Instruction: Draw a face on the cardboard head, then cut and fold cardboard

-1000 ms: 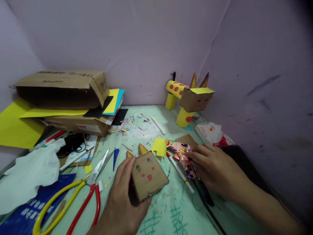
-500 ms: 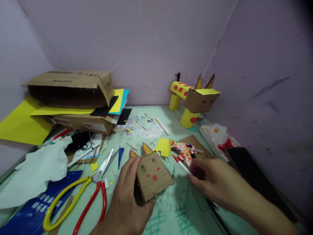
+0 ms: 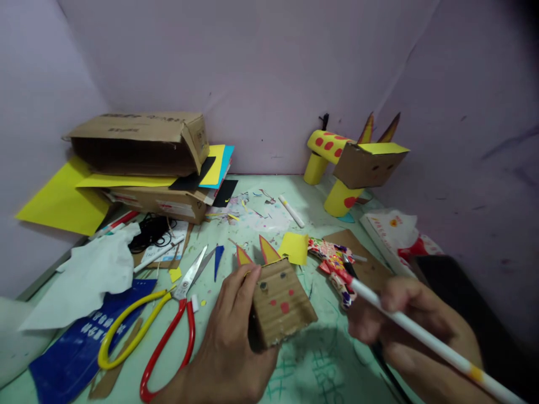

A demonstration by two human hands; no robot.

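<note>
While the left fingers (image 3: 254, 273) grip the cardboard head (image 3: 284, 303), the right fingers (image 3: 389, 300) hold a red marker (image 3: 404, 320) right of it.

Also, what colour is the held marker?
Marker: white, red tip, yellow band; best in head view.
</note>
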